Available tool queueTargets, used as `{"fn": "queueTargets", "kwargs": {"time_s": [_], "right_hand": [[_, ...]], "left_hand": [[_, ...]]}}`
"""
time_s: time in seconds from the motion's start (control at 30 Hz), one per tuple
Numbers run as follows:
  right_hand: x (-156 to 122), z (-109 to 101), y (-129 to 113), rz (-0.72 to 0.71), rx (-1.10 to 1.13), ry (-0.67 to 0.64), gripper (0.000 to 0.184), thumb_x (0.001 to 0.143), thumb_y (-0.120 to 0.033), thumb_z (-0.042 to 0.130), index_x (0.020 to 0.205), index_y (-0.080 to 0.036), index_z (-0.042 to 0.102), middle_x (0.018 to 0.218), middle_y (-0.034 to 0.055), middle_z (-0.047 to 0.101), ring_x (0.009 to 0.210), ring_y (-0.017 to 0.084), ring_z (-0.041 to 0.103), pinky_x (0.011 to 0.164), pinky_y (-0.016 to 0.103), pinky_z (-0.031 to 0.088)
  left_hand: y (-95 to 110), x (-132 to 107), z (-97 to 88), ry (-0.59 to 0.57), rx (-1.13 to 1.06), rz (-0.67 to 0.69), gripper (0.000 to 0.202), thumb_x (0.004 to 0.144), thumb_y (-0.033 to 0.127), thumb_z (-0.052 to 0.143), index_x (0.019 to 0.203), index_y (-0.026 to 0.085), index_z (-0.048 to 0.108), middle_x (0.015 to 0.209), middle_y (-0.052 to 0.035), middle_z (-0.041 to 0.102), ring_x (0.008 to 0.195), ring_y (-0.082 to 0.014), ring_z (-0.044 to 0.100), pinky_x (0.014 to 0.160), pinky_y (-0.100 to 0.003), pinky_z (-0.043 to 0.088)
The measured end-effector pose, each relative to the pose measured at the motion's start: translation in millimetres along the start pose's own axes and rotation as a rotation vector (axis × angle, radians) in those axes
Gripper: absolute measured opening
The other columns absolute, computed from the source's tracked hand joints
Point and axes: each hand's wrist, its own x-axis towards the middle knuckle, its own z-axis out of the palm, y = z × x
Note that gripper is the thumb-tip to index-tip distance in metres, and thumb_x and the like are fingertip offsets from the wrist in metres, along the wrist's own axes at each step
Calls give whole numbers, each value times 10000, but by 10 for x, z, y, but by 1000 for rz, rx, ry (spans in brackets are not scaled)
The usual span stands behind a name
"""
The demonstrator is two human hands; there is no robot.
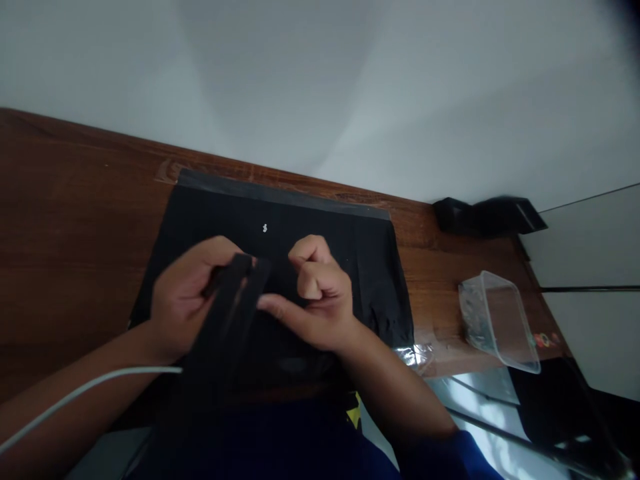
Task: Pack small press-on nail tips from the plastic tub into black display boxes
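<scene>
My left hand is above the black cloth, its fingers curled and its fingertips hidden behind a blurred black strap. Whatever those fingers may hold cannot be made out. Facing it, my right hand has its fingers bent and its thumb stretched toward the strap, with a gap between thumb and fingers. Nothing shows in that gap. A small white bit lies on the cloth beyond both hands. In the lower left a white cable runs across my left forearm to the strap.
The cloth lies on a brown wooden table that meets a pale wall. A clear plastic container lies tipped at the right. Behind it is a black object. Clear plastic shows at the table's front edge.
</scene>
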Motion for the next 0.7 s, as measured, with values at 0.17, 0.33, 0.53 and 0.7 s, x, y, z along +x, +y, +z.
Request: {"fn": "queueTargets", "kwargs": {"time_s": [0.17, 0.33, 0.53, 0.7], "right_hand": [[110, -114, 28, 39, 70, 61, 564, 754, -552, 996, 827, -267, 514, 870, -16, 588, 837, 192, 560, 887, 392, 509], [99, -163, 41, -56, 124, -89, 250, 944, -399, 858, 1116, -276, 726, 1055, 43, 741, 965, 215, 688, 1001, 434, 542], [84, -182, 4, -28, 108, -89, 89, 1010, -345, 743, 1027, -259, 726, 1058, 62, 770, 1002, 223, 712, 1003, 437, 571], [105, -197, -2, -58, 61, -90, 67, 1051, -326, 694, 1025, -268, 714, 1026, 54, 771, 1011, 221, 722, 1011, 446, 578]], "left_hand": [[-44, 20, 27, 20, -34, 208, 128, 1121, 362, 633, 1198, 323, 728, 973, -28, 805, 827, -218, 780, 676, -357, 604], [-82, 49, 20, -11, 10, 236, 180, 1078, 299, 712, 1255, 330, 710, 988, -16, 796, 824, -192, 768, 725, -327, 617], [-113, 70, 17, 3, 54, 213, 199, 1070, 224, 675, 1205, 362, 722, 1021, -8, 815, 926, -226, 796, 800, -383, 639], [-149, 92, 20, 11, 71, 259, 224, 1071, 185, 660, 1213, 346, 723, 1049, -18, 820, 950, -224, 801, 840, -391, 652]]}}
